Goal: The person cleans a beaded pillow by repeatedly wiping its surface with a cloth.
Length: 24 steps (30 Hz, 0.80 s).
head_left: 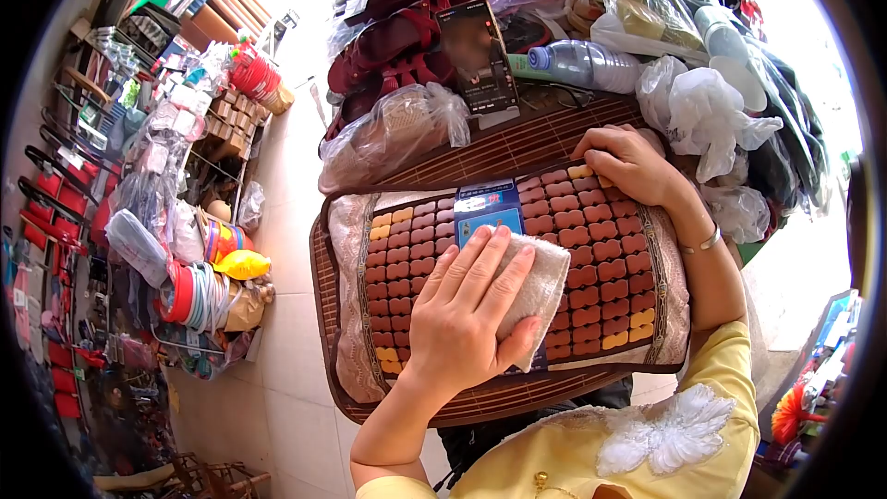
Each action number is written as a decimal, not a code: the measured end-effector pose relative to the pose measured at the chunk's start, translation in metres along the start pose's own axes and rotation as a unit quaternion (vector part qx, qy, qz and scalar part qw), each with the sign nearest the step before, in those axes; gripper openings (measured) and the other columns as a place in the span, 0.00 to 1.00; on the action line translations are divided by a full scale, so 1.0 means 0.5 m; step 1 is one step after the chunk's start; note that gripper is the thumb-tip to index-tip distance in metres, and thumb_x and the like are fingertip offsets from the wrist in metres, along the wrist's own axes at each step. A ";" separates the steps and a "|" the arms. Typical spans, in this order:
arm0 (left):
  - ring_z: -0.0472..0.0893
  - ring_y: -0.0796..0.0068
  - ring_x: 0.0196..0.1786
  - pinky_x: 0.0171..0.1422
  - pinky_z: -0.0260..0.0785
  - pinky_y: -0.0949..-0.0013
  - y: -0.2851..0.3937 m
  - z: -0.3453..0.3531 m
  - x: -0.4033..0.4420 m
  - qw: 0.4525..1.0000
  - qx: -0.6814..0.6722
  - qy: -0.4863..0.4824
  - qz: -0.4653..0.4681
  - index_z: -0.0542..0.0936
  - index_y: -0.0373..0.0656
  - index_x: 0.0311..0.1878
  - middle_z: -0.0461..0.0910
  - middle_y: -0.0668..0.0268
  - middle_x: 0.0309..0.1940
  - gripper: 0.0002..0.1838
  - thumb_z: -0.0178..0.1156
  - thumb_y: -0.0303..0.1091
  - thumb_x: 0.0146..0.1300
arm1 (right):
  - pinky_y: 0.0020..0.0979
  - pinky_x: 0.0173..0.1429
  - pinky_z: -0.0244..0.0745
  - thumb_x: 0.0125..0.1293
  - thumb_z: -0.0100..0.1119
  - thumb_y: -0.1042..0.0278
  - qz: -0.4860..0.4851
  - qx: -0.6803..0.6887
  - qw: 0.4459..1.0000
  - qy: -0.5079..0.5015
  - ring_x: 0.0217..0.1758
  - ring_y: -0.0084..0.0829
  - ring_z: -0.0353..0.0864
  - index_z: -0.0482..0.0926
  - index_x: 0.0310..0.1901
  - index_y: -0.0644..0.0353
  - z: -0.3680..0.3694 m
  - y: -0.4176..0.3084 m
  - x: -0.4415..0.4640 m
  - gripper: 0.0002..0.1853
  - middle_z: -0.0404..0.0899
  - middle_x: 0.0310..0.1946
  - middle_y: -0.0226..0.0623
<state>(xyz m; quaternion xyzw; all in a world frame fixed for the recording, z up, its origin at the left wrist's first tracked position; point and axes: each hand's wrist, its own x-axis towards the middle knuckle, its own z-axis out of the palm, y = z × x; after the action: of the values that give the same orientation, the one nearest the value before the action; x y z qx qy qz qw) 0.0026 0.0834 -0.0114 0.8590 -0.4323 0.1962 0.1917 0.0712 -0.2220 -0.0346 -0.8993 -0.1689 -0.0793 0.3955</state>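
A pillow covered in brown mahjong-style tiles (pixel 582 286), with some yellow tiles and pale lace-patterned ends, lies in front of me. A blue paper label band (pixel 490 206) wraps its middle. My left hand (pixel 471 305) presses a folded beige cloth (pixel 543 291) onto the tiles and the band, fingers stretched over it and thumb at its lower edge. My right hand (pixel 633 164) grips the pillow's far right edge, fingers curled onto the tiles. Beneath the pillow is a brown slatted mat (pixel 545 134) with a dark border.
Beyond the mat, a phone (pixel 480 60) leans among dark red sandals (pixel 397 42), a water bottle (pixel 591 65) and plastic-wrapped goods (pixel 637 0). A white plastic bag (pixel 711 111) lies at the right. Shelves of packed goods (pixel 162 148) line the left, beside a tiled floor (pixel 286 351).
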 end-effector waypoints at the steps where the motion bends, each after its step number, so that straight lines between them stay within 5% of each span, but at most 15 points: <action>1: 0.75 0.51 0.68 0.72 0.65 0.50 0.000 0.000 0.000 1.000 0.001 0.000 0.001 0.80 0.45 0.63 0.76 0.51 0.64 0.29 0.55 0.52 0.65 | 0.35 0.43 0.75 0.68 0.50 0.67 0.000 0.000 1.000 0.000 0.35 0.36 0.80 0.79 0.40 0.68 -0.001 -0.001 0.000 0.12 0.80 0.31 0.43; 7: 0.76 0.46 0.65 0.71 0.66 0.50 -0.011 -0.002 0.006 1.000 -0.014 0.014 -0.024 0.80 0.41 0.62 0.76 0.49 0.63 0.28 0.58 0.48 0.63 | 0.35 0.43 0.75 0.68 0.51 0.67 0.007 0.002 1.000 -0.007 0.35 0.36 0.80 0.79 0.40 0.68 -0.003 -0.002 0.001 0.12 0.80 0.32 0.44; 13: 0.70 0.48 0.71 0.76 0.59 0.51 -0.047 -0.013 -0.001 0.991 -0.118 0.041 -0.040 0.67 0.43 0.73 0.70 0.48 0.68 0.35 0.57 0.54 0.69 | 0.36 0.42 0.75 0.67 0.52 0.65 0.023 0.014 1.000 0.004 0.34 0.37 0.82 0.81 0.41 0.67 -0.004 -0.005 -0.002 0.13 0.82 0.30 0.41; 15: 0.69 0.51 0.72 0.77 0.57 0.54 -0.070 -0.035 -0.018 0.941 -0.309 0.109 -0.085 0.68 0.42 0.72 0.71 0.49 0.68 0.32 0.55 0.50 0.72 | 0.38 0.56 0.73 0.67 0.53 0.66 -0.016 -0.048 0.998 0.050 0.50 0.39 0.81 0.81 0.50 0.64 -0.005 -0.010 -0.016 0.15 0.83 0.42 0.44; 16: 0.68 0.52 0.73 0.77 0.58 0.54 -0.098 -0.040 -0.041 0.945 -0.292 0.098 -0.113 0.70 0.41 0.71 0.72 0.49 0.68 0.30 0.54 0.49 0.73 | 0.38 0.56 0.73 0.67 0.53 0.66 -0.014 -0.051 0.997 0.056 0.50 0.39 0.81 0.81 0.50 0.64 -0.005 -0.027 -0.028 0.15 0.83 0.42 0.44; 18: 0.67 0.53 0.74 0.77 0.56 0.54 -0.145 -0.049 -0.078 0.955 -0.233 0.074 -0.168 0.75 0.38 0.66 0.74 0.51 0.67 0.25 0.53 0.45 0.73 | 0.43 0.71 0.62 0.66 0.54 0.67 -0.049 -0.143 0.982 0.117 0.66 0.43 0.71 0.77 0.60 0.60 -0.001 -0.093 -0.069 0.20 0.79 0.57 0.46; 19: 0.67 0.52 0.73 0.78 0.53 0.54 -0.160 -0.041 -0.094 0.965 -0.166 0.049 -0.196 0.76 0.40 0.65 0.73 0.52 0.67 0.23 0.53 0.42 0.72 | 0.45 0.76 0.55 0.61 0.58 0.75 -0.057 -0.173 0.980 0.079 0.72 0.45 0.64 0.71 0.66 0.55 -0.005 -0.134 -0.088 0.29 0.71 0.66 0.43; 22: 0.68 0.50 0.72 0.78 0.52 0.54 -0.157 -0.049 -0.103 0.985 -0.072 0.001 -0.159 0.76 0.42 0.66 0.72 0.52 0.68 0.23 0.55 0.39 0.70 | 0.49 0.74 0.56 0.57 0.68 0.65 -0.135 -0.177 0.974 0.032 0.73 0.48 0.63 0.70 0.69 0.52 0.032 -0.254 -0.112 0.35 0.68 0.68 0.45; 24: 0.68 0.49 0.72 0.77 0.55 0.52 -0.146 -0.047 -0.101 0.984 -0.050 -0.002 -0.170 0.76 0.43 0.66 0.71 0.51 0.69 0.24 0.57 0.36 0.68 | 0.54 0.75 0.52 0.64 0.63 0.45 -0.176 -0.216 0.960 -0.011 0.74 0.53 0.61 0.63 0.73 0.52 0.093 -0.299 -0.109 0.39 0.64 0.70 0.51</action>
<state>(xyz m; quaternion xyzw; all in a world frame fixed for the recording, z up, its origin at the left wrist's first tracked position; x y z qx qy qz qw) 0.0305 0.1691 -0.0283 0.9097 -0.2897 0.1369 0.2640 -0.0341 -0.1065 0.0212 -0.9200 -0.3078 -0.1728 0.1703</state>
